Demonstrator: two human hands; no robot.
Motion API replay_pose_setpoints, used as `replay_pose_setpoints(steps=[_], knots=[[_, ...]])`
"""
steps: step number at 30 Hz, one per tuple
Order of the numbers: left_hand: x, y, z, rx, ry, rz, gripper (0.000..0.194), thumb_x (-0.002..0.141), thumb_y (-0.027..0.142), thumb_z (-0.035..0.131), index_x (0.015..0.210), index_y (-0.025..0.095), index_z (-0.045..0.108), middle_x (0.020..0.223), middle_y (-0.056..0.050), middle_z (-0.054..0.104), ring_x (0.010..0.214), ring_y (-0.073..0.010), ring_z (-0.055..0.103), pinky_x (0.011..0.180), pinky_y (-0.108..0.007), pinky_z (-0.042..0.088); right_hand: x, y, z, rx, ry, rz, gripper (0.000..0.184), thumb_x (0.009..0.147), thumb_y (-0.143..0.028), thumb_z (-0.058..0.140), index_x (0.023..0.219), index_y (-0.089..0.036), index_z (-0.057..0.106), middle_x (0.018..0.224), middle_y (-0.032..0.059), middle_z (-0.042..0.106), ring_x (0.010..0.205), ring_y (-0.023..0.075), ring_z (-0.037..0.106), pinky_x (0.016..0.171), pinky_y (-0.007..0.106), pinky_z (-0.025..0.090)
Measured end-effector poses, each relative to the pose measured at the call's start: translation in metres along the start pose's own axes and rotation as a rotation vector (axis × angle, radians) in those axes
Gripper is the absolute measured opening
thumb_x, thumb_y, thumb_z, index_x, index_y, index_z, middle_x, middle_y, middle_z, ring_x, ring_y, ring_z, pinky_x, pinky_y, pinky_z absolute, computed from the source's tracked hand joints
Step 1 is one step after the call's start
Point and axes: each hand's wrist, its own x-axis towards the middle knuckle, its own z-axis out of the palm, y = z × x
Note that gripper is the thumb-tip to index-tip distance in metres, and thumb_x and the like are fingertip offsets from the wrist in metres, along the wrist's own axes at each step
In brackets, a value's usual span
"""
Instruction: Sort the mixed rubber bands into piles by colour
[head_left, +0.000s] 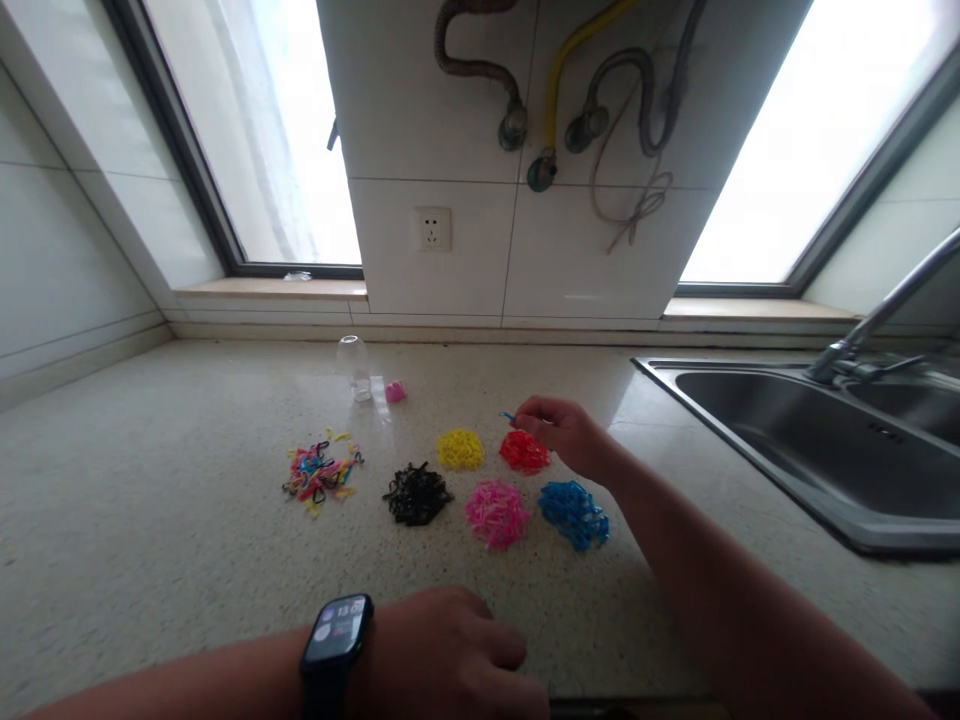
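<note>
Small rubber bands lie sorted by colour on the speckled countertop (150,560): a yellow pile (460,449), a red pile (523,452), a black pile (417,494), a pink pile (496,513) and a blue pile (574,514). A mixed-colour heap (321,471) lies to their left. My right hand (564,432) hovers just above the red pile, fingers pinched on a small blue band (508,416). My left hand (450,655), with a smartwatch (336,634) on the wrist, rests at the counter's near edge with fingers curled, nothing visible in them.
A clear plastic jar (355,366) lies on its side behind the piles, with a pink lid (395,391) beside it. A steel sink (817,440) and tap (877,325) fill the right. Tiled wall with a socket (433,228) and hoses stands behind.
</note>
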Motion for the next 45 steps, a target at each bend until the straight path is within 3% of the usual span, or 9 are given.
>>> replay_pose_setpoints(steps=[4,9,13,17,36,45], knots=[[0.002,0.002,-0.002,0.006,0.018,0.006,0.033,0.100,0.033,0.051,0.071,0.018,0.047,0.064,0.005,0.054,0.058,-0.0117,0.044,0.044,-0.030,0.034,-0.001,0.002,0.001,0.135,-0.036,0.031,0.029,0.086,-0.044,0.062,0.084,-0.016,0.068,0.061,-0.0039,0.048,0.053,0.0080,0.035,0.049,0.024,0.026],[-0.002,-0.002,-0.002,0.054,-0.013,0.095,0.027,0.097,0.030,0.055,0.074,0.017,0.050,0.082,0.004,0.061,0.065,-0.0131,0.043,0.045,-0.031,0.033,-0.003,-0.004,0.001,0.229,-0.042,0.069,0.029,0.085,-0.044,0.062,0.083,-0.016,0.069,0.057,-0.0045,0.045,0.050,0.0079,0.036,0.047,0.023,0.025],[-0.004,-0.001,-0.003,0.069,-0.016,0.117,0.013,0.096,0.030,0.057,0.094,0.017,0.060,0.082,0.003,0.059,0.065,-0.0143,0.043,0.044,-0.031,0.031,-0.004,-0.008,-0.001,0.261,-0.034,0.084,0.030,0.086,-0.044,0.061,0.082,-0.015,0.070,0.054,-0.0040,0.047,0.049,0.0080,0.037,0.045,0.023,0.026],[-0.003,0.001,-0.005,0.076,-0.004,0.108,0.019,0.096,0.027,0.058,0.112,0.017,0.060,0.080,0.003,0.059,0.064,-0.0142,0.043,0.043,-0.032,0.031,-0.004,-0.007,-0.001,0.306,-0.051,0.084,0.029,0.087,-0.043,0.062,0.081,-0.015,0.070,0.055,-0.0034,0.048,0.050,0.0077,0.039,0.046,0.023,0.026],[-0.004,0.001,-0.002,0.084,0.012,0.109,0.019,0.091,0.029,0.066,0.106,0.018,0.062,0.080,0.003,0.060,0.064,-0.0139,0.046,0.044,-0.032,0.031,-0.004,-0.004,-0.002,0.395,-0.057,0.101,0.028,0.085,-0.042,0.064,0.079,-0.015,0.070,0.058,-0.0020,0.052,0.052,0.0083,0.041,0.048,0.023,0.030],[-0.002,0.001,-0.004,0.083,0.016,0.112,0.013,0.093,0.026,0.063,0.103,0.017,0.063,0.079,0.003,0.060,0.064,-0.0137,0.044,0.044,-0.032,0.032,-0.004,-0.004,-0.005,0.399,-0.049,0.064,0.027,0.086,-0.041,0.065,0.079,-0.016,0.070,0.060,-0.0026,0.052,0.052,0.0074,0.041,0.048,0.023,0.029]])
